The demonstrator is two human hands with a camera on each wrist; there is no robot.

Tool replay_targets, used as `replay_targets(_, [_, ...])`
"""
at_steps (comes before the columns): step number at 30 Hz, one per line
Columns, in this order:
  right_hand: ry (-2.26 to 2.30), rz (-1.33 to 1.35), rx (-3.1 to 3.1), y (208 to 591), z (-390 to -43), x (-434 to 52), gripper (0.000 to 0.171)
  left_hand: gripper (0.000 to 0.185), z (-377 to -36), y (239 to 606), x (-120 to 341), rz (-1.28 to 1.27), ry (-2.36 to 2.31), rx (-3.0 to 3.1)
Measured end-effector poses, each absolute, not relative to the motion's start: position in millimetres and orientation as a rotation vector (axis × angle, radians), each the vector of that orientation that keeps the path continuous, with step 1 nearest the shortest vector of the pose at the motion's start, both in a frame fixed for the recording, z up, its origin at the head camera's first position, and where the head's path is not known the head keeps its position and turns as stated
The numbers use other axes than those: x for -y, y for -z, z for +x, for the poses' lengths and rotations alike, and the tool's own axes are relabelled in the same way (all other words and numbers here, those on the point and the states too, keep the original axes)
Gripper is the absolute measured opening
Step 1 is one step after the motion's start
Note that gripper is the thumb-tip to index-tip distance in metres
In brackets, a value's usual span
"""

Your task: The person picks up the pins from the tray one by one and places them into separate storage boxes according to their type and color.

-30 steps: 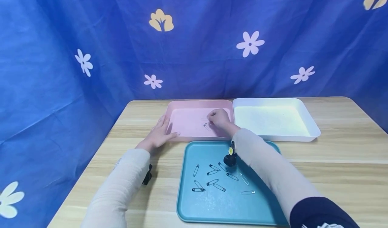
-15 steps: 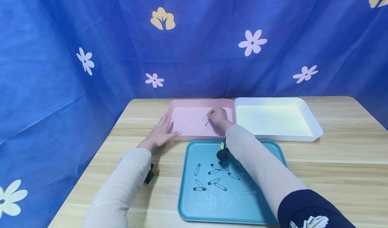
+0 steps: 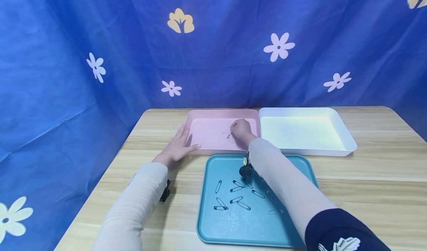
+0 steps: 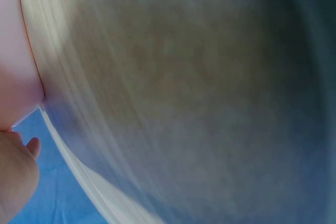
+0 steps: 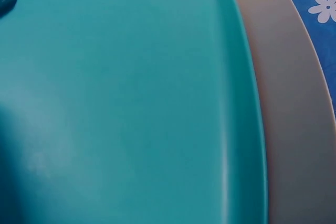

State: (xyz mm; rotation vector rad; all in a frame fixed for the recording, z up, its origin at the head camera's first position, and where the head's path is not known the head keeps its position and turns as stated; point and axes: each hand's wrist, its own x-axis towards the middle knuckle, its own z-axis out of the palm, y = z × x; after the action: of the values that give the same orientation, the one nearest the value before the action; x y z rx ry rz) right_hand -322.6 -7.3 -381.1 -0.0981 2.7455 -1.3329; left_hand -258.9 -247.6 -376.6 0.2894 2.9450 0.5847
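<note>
- Three shallow trays sit on a pale wooden table [image 3: 367, 177] with a straight grain, backed by a blue cloth [image 3: 100, 28] printed with white and yellow flowers.
- Nearest the person lies the teal tray [image 3: 230, 228]; behind it the pink tray [image 3: 207, 132] and the white tray [image 3: 300, 132] stand side by side, touching or nearly so.
- In the head view the right hand [image 3: 241, 129] hangs over the right half of the pink tray, fingers curled down toward a few small safety pins [image 3: 228, 136] on the tray floor just at its fingertips. Whether the fingers pinch a pin or only touch it cannot be told.
- Lying flat, the left hand [image 3: 177, 146] has straight fingers against the pink tray's left rim and its thumb along the near edge.
- Several black safety pins [image 3: 233, 199] and a few pale ones are scattered loose on the teal tray, beneath the right forearm.
- All three trays are smooth, matte plastic, rectangular with rounded corners and low raised rims.
- Both wrist views are close and blurred: the right shows teal tray surface, the left a pale rim and a fingertip.
</note>
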Motion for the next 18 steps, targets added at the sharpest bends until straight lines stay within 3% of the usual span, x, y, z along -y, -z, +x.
replay_targets(18, [1.521,-0.040,-2.602,358.7,-311.4,-35.0,0.014,0.096,-259.7,377.4,246.8,0.310,-0.557,-2.946])
